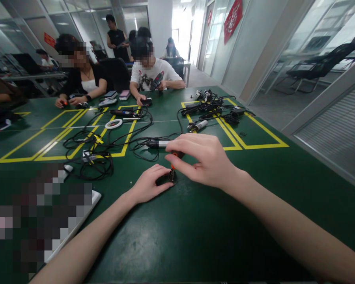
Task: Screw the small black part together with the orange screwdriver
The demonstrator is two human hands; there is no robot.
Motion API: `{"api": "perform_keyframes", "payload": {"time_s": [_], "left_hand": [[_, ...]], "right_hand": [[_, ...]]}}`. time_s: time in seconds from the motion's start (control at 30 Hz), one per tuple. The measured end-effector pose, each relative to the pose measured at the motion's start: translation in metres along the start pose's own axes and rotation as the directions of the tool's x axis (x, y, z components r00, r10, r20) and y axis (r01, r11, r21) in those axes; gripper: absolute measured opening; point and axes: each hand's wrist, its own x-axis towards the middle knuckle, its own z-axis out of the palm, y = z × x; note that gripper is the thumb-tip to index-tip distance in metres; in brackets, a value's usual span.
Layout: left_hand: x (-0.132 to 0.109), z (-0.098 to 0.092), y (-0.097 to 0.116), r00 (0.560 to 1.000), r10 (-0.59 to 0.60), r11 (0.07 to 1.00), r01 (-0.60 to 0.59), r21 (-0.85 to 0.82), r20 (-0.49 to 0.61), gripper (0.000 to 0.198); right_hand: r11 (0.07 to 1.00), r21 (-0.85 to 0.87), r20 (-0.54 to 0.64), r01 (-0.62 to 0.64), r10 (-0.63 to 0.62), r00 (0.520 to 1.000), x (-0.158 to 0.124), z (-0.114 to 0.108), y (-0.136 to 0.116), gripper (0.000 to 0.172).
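My left hand (pixel 149 183) rests on the green table (pixel 195 228), fingers curled around a small dark object (pixel 165 180) that it holds down. My right hand (pixel 202 157) hovers just above it, fingers pinched on a small screwdriver with an orange and black handle (pixel 173 167) standing upright on that dark object. Just beyond my right fingertips lies a black and silver cylindrical tool (pixel 158 144) with a cable.
Tangled black cables (pixel 91 152) and a white ring (pixel 113 124) lie inside yellow taped boxes at left. More tools and cables (pixel 211 108) sit at the far right box. A white-edged item (pixel 85 209) lies at near left. Two people sit across the table, handling devices.
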Motion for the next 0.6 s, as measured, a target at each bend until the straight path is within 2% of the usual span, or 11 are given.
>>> {"api": "perform_keyframes", "payload": {"time_s": [0.07, 0.13, 0.2, 0.23, 0.27, 0.33, 0.4, 0.5, 0.6], "left_hand": [[0.000, 0.000, -0.001, 1.000, -0.001, 1.000, 0.002, 0.005, -0.006, 0.030], [-0.001, 0.000, -0.001, 1.000, -0.004, 1.000, 0.004, 0.005, -0.004, 0.031], [-0.001, 0.000, -0.001, 1.000, -0.008, 1.000, 0.008, 0.002, 0.000, 0.031], [-0.001, 0.000, -0.001, 1.000, -0.009, 1.000, 0.009, 0.002, 0.002, 0.031], [-0.001, 0.000, -0.001, 1.000, -0.010, 1.000, 0.010, 0.004, 0.001, 0.031], [-0.002, -0.001, 0.000, 1.000, -0.011, 1.000, 0.011, 0.011, -0.004, 0.030], [-0.003, -0.001, 0.001, 1.000, -0.018, 1.000, 0.018, 0.013, -0.014, 0.030], [-0.005, -0.001, 0.002, 1.000, -0.018, 1.000, 0.018, 0.005, -0.018, 0.030], [-0.006, -0.002, 0.004, 1.000, -0.009, 1.000, 0.008, -0.023, -0.030, 0.027]], "right_hand": [[0.995, -0.098, 0.096, -0.007, 0.016, 0.995, 0.005, -0.005, -0.002, 0.022], [0.980, -0.190, 0.203, -0.067, 0.106, 0.973, 0.012, -0.009, -0.006, 0.026], [0.930, -0.328, 0.306, -0.164, 0.269, 0.913, 0.021, -0.014, -0.011, 0.026], [0.895, -0.397, 0.344, -0.205, 0.352, 0.870, 0.027, -0.015, -0.014, 0.034], [0.867, -0.444, 0.381, -0.226, 0.411, 0.828, 0.031, -0.017, -0.017, 0.043], [0.841, -0.488, 0.439, -0.232, 0.467, 0.768, 0.039, -0.019, -0.020, 0.051], [0.850, -0.472, 0.472, -0.232, 0.467, 0.748, 0.044, -0.020, -0.021, 0.042], [0.901, -0.366, 0.530, -0.233, 0.407, 0.744, 0.046, -0.022, -0.021, 0.020], [0.925, -0.291, 0.577, -0.244, 0.373, 0.726, 0.045, -0.024, -0.022, 0.011]]}}
